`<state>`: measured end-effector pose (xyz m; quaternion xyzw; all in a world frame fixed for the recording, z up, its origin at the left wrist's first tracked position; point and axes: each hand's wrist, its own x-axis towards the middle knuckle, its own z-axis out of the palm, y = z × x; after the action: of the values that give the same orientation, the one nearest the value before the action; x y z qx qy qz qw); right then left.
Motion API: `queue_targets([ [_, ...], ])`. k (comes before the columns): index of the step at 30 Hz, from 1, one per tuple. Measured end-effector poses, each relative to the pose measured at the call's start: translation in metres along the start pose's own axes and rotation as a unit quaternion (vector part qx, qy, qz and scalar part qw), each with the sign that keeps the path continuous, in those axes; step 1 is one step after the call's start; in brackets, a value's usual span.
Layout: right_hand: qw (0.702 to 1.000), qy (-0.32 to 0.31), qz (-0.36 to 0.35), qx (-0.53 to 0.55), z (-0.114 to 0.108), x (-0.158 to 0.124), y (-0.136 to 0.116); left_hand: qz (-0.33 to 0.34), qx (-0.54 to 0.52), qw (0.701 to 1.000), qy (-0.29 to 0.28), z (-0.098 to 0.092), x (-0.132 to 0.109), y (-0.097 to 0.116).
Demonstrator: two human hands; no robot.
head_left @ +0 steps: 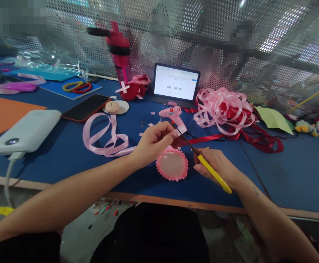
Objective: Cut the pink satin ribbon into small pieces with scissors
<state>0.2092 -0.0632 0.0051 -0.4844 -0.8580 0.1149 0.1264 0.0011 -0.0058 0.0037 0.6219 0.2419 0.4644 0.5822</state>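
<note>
Between thumb and fingers, my left hand (155, 142) pinches a short piece of pale pink ribbon (180, 130). My right hand (218, 164) grips a pair of scissors with yellow handles (212, 173), whose dark blades point up and left to the ribbon piece. Whether the blades touch it I cannot tell. Below both hands a round piece with a ruffled pink edge and a pale centre (172, 164) lies on the table. Just beyond my left hand is a pink glue gun (173, 114), partly hidden by the ribbon piece and fingers.
A pink ribbon heap (222, 109) and red ribbon (263, 140) lie to the right. A tablet (176, 82) stands behind. A tall pink bottle (119, 54), phone (86, 108), white power bank (26, 131) and loose ribbon (93, 146) are to the left. A perforated metal screen (203, 47) closes off the back.
</note>
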Motion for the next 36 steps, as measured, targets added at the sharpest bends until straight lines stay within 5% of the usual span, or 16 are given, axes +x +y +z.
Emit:
queue_targets([
  [19,0.995,0.033,0.019,-0.096,0.008,0.001,0.005,-0.01,-0.014,1.0,-0.002,-0.001,0.0,-0.003],
  [25,0.998,0.034,0.044,0.021,0.007,0.0,0.01,0.001,0.016,1.0,0.011,-0.004,0.001,-0.004],
  [30,0.985,0.046,0.046,0.16,0.005,-0.005,0.017,0.041,0.039,0.995,0.085,-0.008,0.005,-0.007],
  [36,0.994,0.048,0.034,0.094,-0.003,-0.006,0.009,0.033,0.007,0.995,0.094,-0.007,0.006,-0.006],
])
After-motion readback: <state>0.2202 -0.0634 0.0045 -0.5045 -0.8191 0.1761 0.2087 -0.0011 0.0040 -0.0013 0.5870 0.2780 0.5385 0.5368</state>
